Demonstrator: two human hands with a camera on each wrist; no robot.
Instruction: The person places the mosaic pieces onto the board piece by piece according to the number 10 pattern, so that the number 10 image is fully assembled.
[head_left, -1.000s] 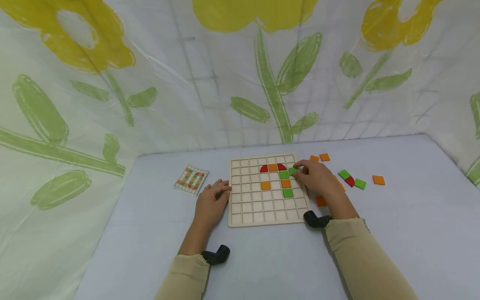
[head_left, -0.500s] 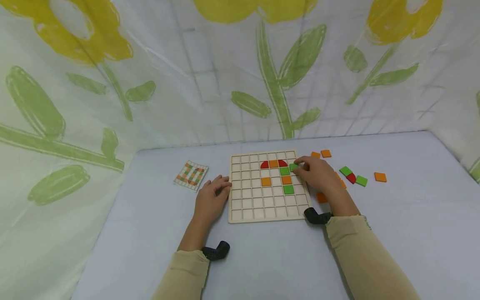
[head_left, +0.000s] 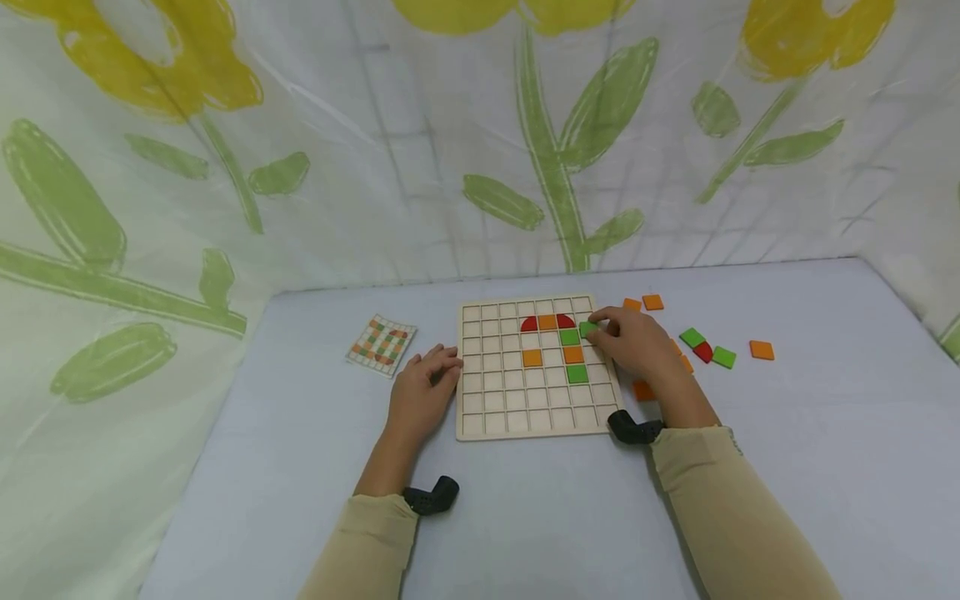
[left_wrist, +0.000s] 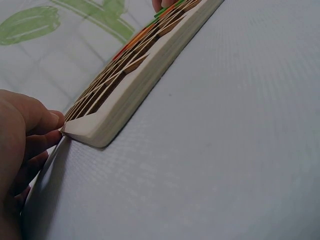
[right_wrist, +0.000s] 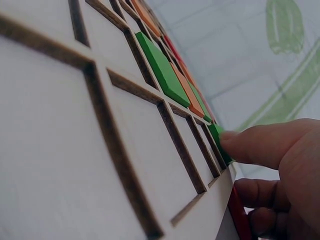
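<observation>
A wooden grid board lies on the pale table, holding two red quarter-rounds, an orange tile, a green tile and a few more orange and green squares. My right hand pinches a green tile at a cell near the board's upper right. In the right wrist view a fingertip touches that green tile. My left hand rests with relaxed fingers against the board's left edge. In the left wrist view its fingertips meet the board's rim.
A checked pattern card lies left of the board. Loose tiles sit to the right: orange, green, red, green, orange, and orange by my right wrist. A flowered curtain walls the table.
The view has tilted slightly, so everything sits a little higher in the frame. Both hands keep their places relative to the board, and the green tile stays under my right fingers.
</observation>
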